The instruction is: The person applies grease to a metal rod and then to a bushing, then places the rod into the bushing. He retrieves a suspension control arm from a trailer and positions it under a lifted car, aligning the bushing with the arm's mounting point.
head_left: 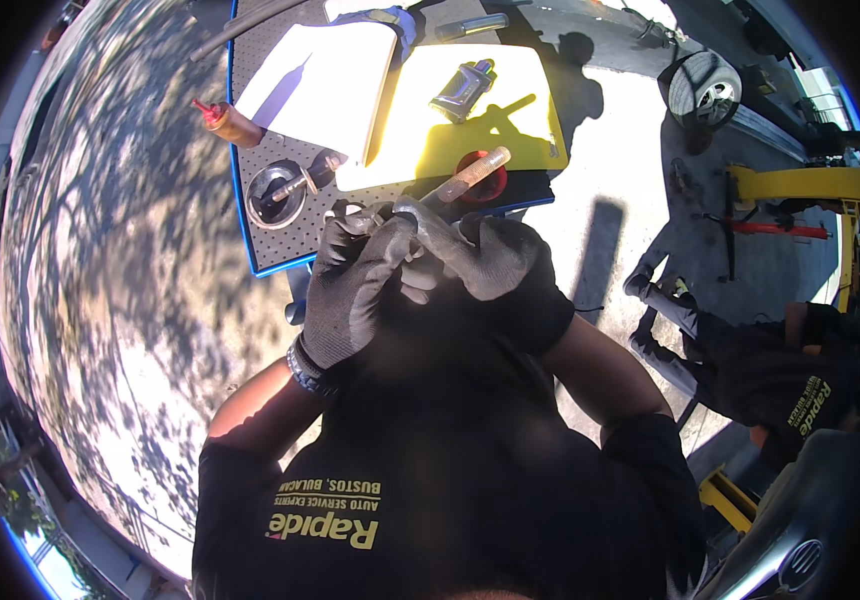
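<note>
Both my hands wear dark grey gloves and meet in front of my chest, close to the near edge of a table. Slanting up to the right from them is a rod-shaped tool (477, 175) with a worn tan end; my right hand (495, 255) is closed around its lower part. My left hand (355, 290) has its fingers bent against a small greyish piece beside the right fingers, too covered to name. Just beyond the hands, a round metal bowl (253, 200) holds dark stuff and a brush (295, 187). A red round container (493, 186) lies partly behind the rod.
The perforated tabletop (275, 243) has a blue rim. It carries a white sheet (335, 75), a yellow board (410, 110), a dark bottle (464, 92) and a squeeze bottle (232, 124) with a red cap. At right are a co-worker (750, 360), a wheel (705, 92) and a yellow lift arm (805, 184).
</note>
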Available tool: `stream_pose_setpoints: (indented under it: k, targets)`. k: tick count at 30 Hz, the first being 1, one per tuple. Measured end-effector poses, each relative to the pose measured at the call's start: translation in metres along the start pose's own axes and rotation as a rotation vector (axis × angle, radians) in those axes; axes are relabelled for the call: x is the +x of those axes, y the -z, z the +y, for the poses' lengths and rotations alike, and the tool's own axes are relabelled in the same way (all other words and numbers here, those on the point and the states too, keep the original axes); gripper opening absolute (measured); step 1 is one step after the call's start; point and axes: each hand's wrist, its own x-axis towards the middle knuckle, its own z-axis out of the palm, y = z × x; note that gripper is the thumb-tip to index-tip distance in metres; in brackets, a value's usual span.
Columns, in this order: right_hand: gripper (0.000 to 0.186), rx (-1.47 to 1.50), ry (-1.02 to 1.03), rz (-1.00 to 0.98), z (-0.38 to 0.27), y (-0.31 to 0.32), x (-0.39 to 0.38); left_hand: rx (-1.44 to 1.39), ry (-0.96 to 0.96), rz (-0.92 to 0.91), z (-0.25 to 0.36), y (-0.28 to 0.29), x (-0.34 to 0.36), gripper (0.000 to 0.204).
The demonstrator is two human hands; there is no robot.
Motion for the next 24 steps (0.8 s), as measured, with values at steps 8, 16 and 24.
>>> stream_pose_setpoints:
  k: [8, 16, 24]
  targets:
    - [0.058, 0.006, -0.015, 0.118, 0.008, -0.018, -0.007, -0.289, 0.190, -0.176, 0.006, -0.005, 0.004, 0.057]
    - [0.057, -0.140, 0.161, 0.167, 0.027, -0.007, 0.015, -0.638, 0.323, -0.201, 0.011, 0.010, -0.005, 0.060]
    - [0.065, -0.041, 0.188, 0.072, 0.024, 0.018, 0.041, -0.441, 0.218, -0.072, 0.020, 0.002, -0.012, 0.054]
